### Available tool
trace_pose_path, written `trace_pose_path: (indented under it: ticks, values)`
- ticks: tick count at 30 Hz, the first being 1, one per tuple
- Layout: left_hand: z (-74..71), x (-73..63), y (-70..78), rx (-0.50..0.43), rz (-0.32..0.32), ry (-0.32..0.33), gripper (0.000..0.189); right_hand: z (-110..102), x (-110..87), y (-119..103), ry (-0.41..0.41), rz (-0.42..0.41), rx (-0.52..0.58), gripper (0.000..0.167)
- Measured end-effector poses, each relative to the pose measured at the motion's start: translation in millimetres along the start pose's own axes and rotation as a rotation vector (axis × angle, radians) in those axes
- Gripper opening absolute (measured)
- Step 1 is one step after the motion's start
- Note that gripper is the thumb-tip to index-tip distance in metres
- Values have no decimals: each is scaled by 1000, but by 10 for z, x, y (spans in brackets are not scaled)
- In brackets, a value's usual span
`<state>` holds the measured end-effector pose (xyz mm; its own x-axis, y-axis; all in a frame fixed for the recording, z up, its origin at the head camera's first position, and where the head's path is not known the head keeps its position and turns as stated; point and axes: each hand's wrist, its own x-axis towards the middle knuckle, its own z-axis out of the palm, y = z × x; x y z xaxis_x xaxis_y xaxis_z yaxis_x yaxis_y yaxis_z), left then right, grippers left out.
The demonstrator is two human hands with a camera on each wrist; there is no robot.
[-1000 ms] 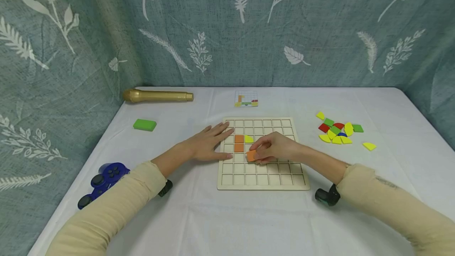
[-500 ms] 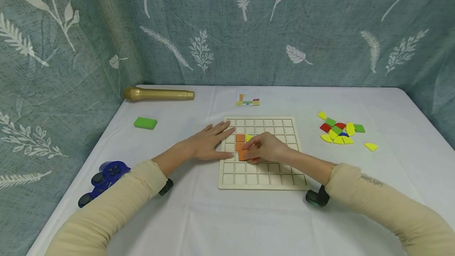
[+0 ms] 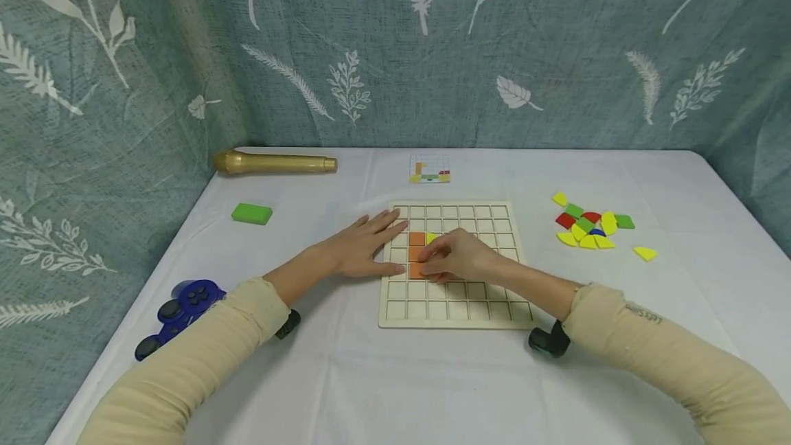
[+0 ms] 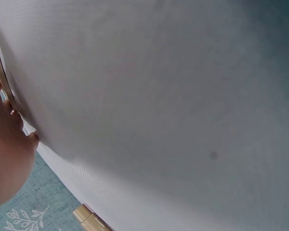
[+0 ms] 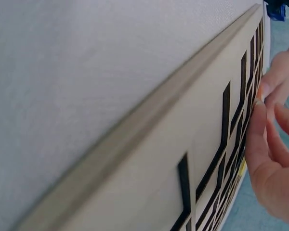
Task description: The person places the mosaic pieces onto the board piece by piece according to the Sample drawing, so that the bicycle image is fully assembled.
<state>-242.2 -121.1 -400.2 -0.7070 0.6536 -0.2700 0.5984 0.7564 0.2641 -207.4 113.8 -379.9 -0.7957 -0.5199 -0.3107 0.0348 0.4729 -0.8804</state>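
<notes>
My left hand (image 3: 361, 249) rests with spread fingers on the left edge of a pale wooden grid board (image 3: 454, 319). Over the board, thumb and fingertips of my right hand (image 3: 466, 256) hold an orange square tile (image 3: 415, 271) at a left-hand cell. Two more orange tiles (image 3: 417, 239) sit in the column directly above it. Beside them lies a yellow tile (image 3: 431, 237), partly hidden by my right hand. In the right wrist view, the fingertips meet at the board's surface with a sliver of orange tile (image 5: 259, 91) by them.
A small pattern card (image 3: 430, 169) lies behind the board. To the right is a loose pile of coloured pieces (image 3: 584, 225), with a yellow piece (image 3: 645, 254) apart. At left are a green block (image 3: 252, 213), a gold microphone (image 3: 278, 162) and a blue game controller (image 3: 185, 314).
My right hand has moved left with the orange tile, which now lines up under the other two orange tiles. My left hand has stayed on the board's edge.
</notes>
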Motion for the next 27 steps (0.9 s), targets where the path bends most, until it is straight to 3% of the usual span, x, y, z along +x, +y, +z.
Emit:
trace_pose_path:
  ticks: [7, 17, 21, 27]
  values:
    - [-3, 15, 2, 11, -7, -4, 89, -95, -5, 44, -87, 2, 70, 27]
    - [6, 21, 5, 10, -8, -1, 89, -314, -61, 177, -216, 71, 315, 42]
    - [2, 19, 8, 10, -13, -1, 89, -467, -135, 261, -223, 93, 383, 47]
    - [7, 20, -1, 12, -7, -6, 88, -719, -252, 440, -169, 117, 437, 47]
